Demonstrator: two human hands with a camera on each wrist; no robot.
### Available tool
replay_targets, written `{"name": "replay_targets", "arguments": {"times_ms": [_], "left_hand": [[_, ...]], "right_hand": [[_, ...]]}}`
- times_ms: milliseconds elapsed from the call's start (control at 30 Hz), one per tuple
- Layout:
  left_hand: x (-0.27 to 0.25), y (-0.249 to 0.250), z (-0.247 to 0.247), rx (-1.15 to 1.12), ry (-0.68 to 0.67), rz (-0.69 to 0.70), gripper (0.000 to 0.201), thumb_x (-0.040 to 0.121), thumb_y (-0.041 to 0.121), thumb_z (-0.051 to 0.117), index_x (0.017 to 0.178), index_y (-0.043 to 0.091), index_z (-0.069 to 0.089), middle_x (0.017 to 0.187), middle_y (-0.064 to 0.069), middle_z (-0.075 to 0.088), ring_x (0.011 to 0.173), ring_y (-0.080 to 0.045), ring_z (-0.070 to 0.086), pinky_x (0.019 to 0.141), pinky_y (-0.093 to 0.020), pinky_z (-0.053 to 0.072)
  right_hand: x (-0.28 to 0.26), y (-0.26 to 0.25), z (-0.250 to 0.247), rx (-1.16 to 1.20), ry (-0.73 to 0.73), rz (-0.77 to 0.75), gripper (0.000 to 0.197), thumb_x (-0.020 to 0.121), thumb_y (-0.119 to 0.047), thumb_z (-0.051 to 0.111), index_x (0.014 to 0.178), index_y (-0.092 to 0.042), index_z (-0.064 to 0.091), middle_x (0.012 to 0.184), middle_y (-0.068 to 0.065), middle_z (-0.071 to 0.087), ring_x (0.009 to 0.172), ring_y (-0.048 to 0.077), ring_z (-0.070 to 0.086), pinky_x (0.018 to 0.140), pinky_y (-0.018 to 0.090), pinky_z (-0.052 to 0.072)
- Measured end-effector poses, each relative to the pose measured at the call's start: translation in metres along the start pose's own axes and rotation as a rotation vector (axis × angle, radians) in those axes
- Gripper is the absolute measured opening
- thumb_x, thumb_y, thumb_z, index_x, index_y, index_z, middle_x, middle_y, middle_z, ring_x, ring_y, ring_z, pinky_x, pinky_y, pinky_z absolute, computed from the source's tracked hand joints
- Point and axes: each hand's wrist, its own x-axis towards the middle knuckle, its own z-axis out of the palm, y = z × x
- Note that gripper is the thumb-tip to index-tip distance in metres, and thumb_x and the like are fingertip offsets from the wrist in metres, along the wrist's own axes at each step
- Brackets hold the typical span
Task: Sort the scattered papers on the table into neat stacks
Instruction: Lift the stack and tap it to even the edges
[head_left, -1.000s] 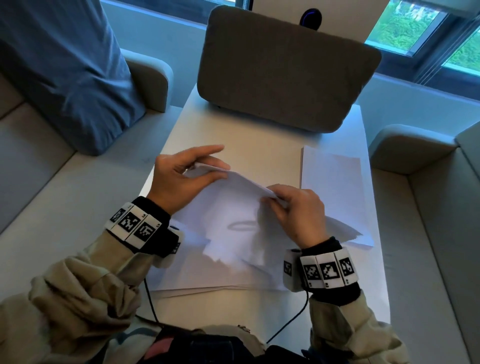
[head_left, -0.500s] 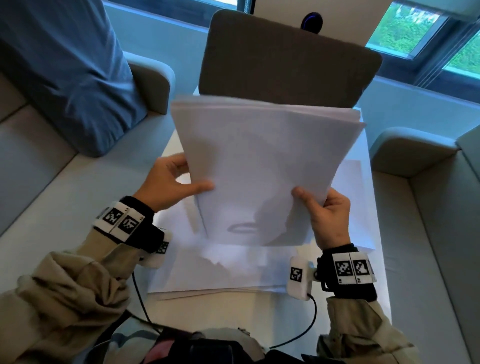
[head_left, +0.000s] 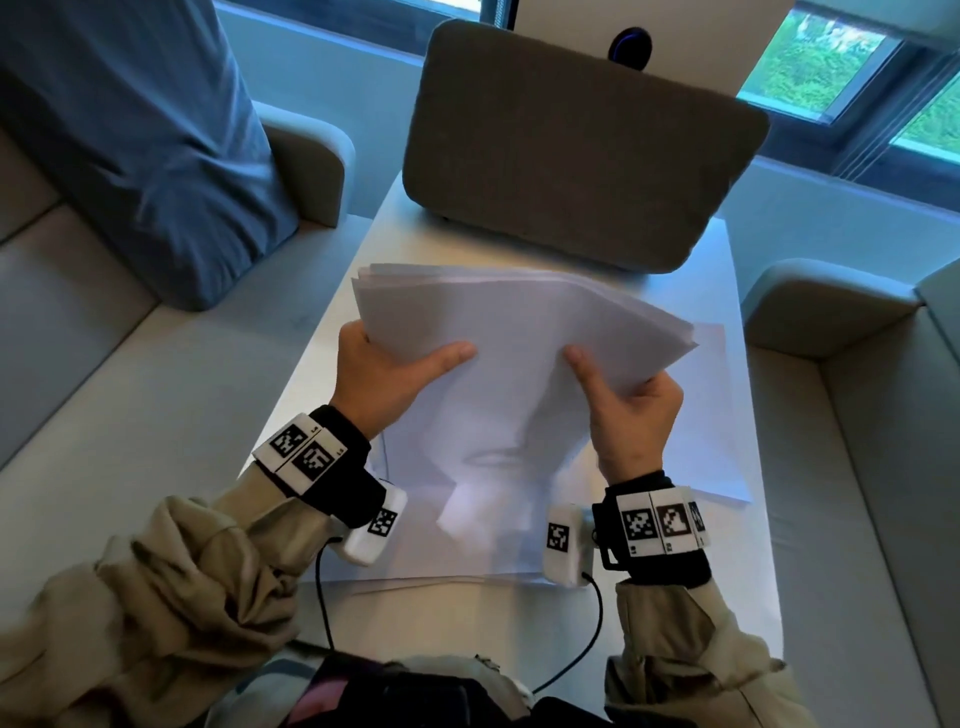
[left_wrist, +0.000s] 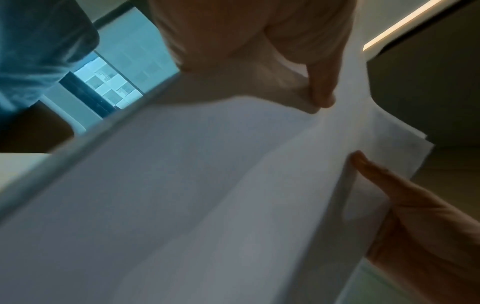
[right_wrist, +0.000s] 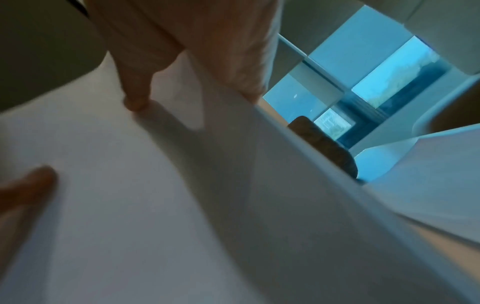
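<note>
A sheaf of white papers (head_left: 519, 322) is held above the white table (head_left: 748, 571), its far edges fanned and uneven. My left hand (head_left: 395, 364) grips its left edge, thumb on top. My right hand (head_left: 623, 395) grips its right near corner, thumb on top. More white sheets (head_left: 467, 530) lie flat on the table under the hands, and a separate stack (head_left: 717, 431) lies to the right. In the left wrist view the papers (left_wrist: 207, 185) fill the frame between thumb and fingers (left_wrist: 322, 88). The right wrist view shows the papers (right_wrist: 155, 205) under my thumb.
A grey cushioned panel (head_left: 571, 145) stands at the table's far end. Beige sofa seats flank the table on the left (head_left: 130, 415) and on the right (head_left: 857, 467). A blue pillow (head_left: 130, 145) leans at the far left. Windows lie beyond.
The hands gathered the sheets off the table and raised them upright; now the sheaf has tilted down and lower, with both hands closer together on its near edge.
</note>
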Motion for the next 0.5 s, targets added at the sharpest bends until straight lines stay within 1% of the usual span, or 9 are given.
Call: {"name": "replay_targets", "arguments": {"times_ms": [100, 167, 200, 233, 267, 333, 400, 467, 500], "left_hand": [[0.005, 0.008, -0.003, -0.102, 0.020, 0.025, 0.026, 0.060, 0.009, 0.087, 0.069, 0.026, 0.070, 0.066, 0.023, 0.069, 0.063, 0.006, 0.062, 0.062, -0.013, 0.052], [0.008, 0.009, -0.008, -0.169, -0.008, 0.030, 0.024, 0.052, 0.029, 0.091, 0.069, 0.030, 0.074, 0.069, 0.020, 0.070, 0.065, 0.005, 0.063, 0.064, -0.015, 0.052], [0.010, 0.009, -0.010, -0.184, -0.017, 0.016, 0.030, 0.047, 0.042, 0.090, 0.071, 0.033, 0.075, 0.070, 0.019, 0.071, 0.065, 0.004, 0.063, 0.064, -0.016, 0.052], [0.012, 0.004, -0.012, -0.186, -0.023, -0.007, 0.036, 0.043, 0.050, 0.088, 0.072, 0.034, 0.075, 0.070, 0.018, 0.071, 0.065, 0.003, 0.063, 0.064, -0.017, 0.052], [0.013, -0.002, -0.013, -0.169, -0.029, -0.029, 0.038, 0.040, 0.052, 0.088, 0.071, 0.034, 0.075, 0.069, 0.018, 0.070, 0.064, 0.004, 0.063, 0.063, -0.017, 0.052], [0.013, -0.011, -0.012, -0.085, -0.045, -0.076, 0.033, 0.041, 0.036, 0.092, 0.067, 0.027, 0.073, 0.065, 0.021, 0.069, 0.060, 0.006, 0.061, 0.062, -0.017, 0.051], [0.010, -0.014, -0.008, 0.032, -0.071, -0.097, 0.030, 0.050, 0.016, 0.090, 0.068, 0.025, 0.068, 0.060, 0.026, 0.065, 0.057, 0.012, 0.058, 0.059, -0.012, 0.049], [0.005, -0.013, -0.001, 0.094, -0.114, -0.084, 0.024, 0.056, 0.008, 0.088, 0.065, 0.017, 0.067, 0.056, 0.023, 0.063, 0.053, 0.012, 0.053, 0.055, -0.009, 0.046], [0.003, -0.010, 0.003, 0.109, -0.141, -0.059, 0.020, 0.057, 0.008, 0.088, 0.064, 0.010, 0.069, 0.059, 0.017, 0.063, 0.053, 0.007, 0.051, 0.054, -0.013, 0.047]], "right_hand": [[0.000, -0.009, 0.001, 0.029, 0.000, -0.054, 0.017, 0.075, -0.008, 0.076, 0.078, -0.022, 0.067, 0.071, -0.019, 0.071, 0.069, -0.001, 0.064, 0.067, 0.021, 0.054], [0.001, -0.013, 0.000, 0.028, -0.035, -0.051, 0.014, 0.075, -0.013, 0.075, 0.082, -0.022, 0.066, 0.074, -0.018, 0.071, 0.071, -0.001, 0.065, 0.067, 0.020, 0.053], [0.002, -0.013, -0.001, 0.019, -0.051, -0.033, 0.015, 0.072, -0.019, 0.076, 0.083, -0.021, 0.067, 0.074, -0.015, 0.072, 0.071, -0.001, 0.065, 0.066, 0.019, 0.053], [0.002, -0.011, -0.003, 0.003, -0.066, -0.012, 0.022, 0.066, -0.024, 0.078, 0.085, -0.020, 0.067, 0.076, -0.013, 0.071, 0.072, -0.001, 0.065, 0.065, 0.017, 0.052], [0.002, -0.007, -0.005, -0.025, -0.077, 0.001, 0.033, 0.061, -0.029, 0.080, 0.089, -0.018, 0.066, 0.081, -0.011, 0.071, 0.074, -0.001, 0.066, 0.066, 0.016, 0.052], [0.003, -0.004, -0.007, -0.122, -0.072, -0.048, 0.063, 0.056, -0.037, 0.087, 0.107, -0.014, 0.060, 0.100, -0.003, 0.067, 0.090, 0.004, 0.066, 0.075, 0.022, 0.053], [0.003, -0.010, -0.009, -0.282, -0.019, -0.276, 0.086, 0.059, -0.041, 0.088, 0.129, -0.014, 0.045, 0.126, -0.003, 0.054, 0.114, 0.010, 0.056, 0.094, 0.031, 0.049], [0.004, -0.026, -0.009, -0.517, 0.025, -0.639, 0.091, 0.067, -0.041, 0.084, 0.137, -0.006, 0.038, 0.141, 0.006, 0.041, 0.130, 0.021, 0.043, 0.107, 0.043, 0.038], [0.003, -0.038, -0.007, -0.641, 0.006, -0.799, 0.086, 0.070, -0.042, 0.081, 0.136, -0.005, 0.041, 0.144, 0.012, 0.039, 0.134, 0.026, 0.038, 0.109, 0.050, 0.032]]}}
